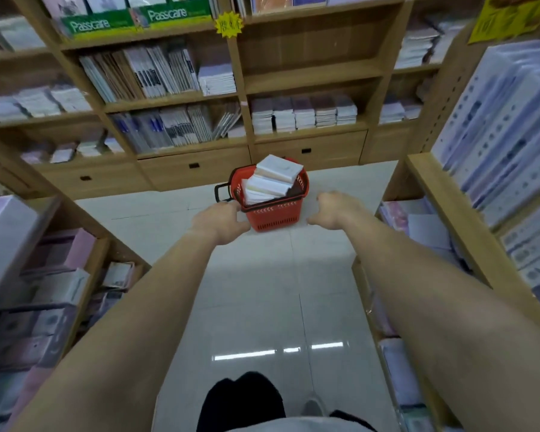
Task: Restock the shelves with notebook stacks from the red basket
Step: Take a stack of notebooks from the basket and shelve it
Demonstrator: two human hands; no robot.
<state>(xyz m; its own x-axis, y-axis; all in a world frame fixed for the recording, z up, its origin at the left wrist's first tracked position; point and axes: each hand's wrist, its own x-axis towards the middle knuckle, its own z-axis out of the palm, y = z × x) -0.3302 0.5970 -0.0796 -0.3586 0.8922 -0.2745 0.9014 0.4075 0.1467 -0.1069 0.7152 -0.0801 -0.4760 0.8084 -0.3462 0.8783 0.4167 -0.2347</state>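
Your left hand (222,222) is held out with fingers relaxed and gripping nothing. It overlaps the left rim of the red basket (273,218), but whether it touches cannot be told. Your right hand (335,210) is likewise slack-fingered and holds nothing, sitting just beside the basket's right edge and apart from it. The basket stands on the tiled floor (262,291), its black handle (220,193) jutting left just above your left hand. The notebook stacks (273,182) lie tilted inside, with the top one rising above the rim. Directly behind the basket is the drawer row (194,169) at the foot of the back shelving (312,71), whose lower compartments carry paper goods. The floor forms an aisle toward you, bounded by the left shelf unit (85,269) and the right shelf unit (443,213). Your forearms run inside both edges. The right unit's front corner lies close to your right arm.
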